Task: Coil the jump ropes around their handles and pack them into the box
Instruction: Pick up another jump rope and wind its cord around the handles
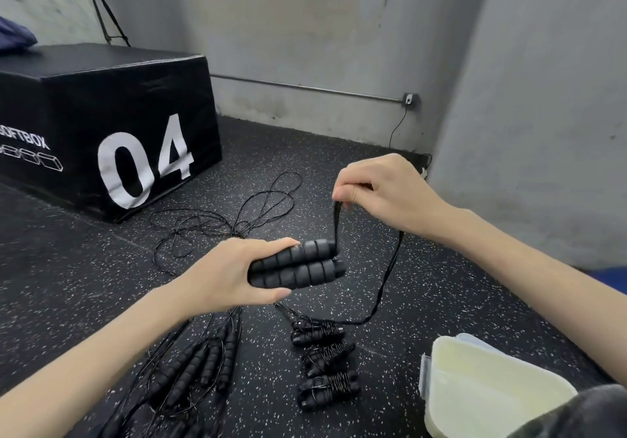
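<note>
Left hand [234, 273] grips 2 ribbed black foam handles [298, 264]; right hand [383, 193] pinches their rope [386, 278]

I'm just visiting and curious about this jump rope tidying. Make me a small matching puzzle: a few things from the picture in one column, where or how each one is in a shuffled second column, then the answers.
Things
1. pair of handles
2. rope
3. coiled bundles
4. plastic box

States
A. lying in a row on the floor, rope wound round them
B. pinched in the right hand
C. open, at the lower right
D. held side by side in the left hand

Pairs: 1-D, 2-B, 3-A, 4-C
</note>
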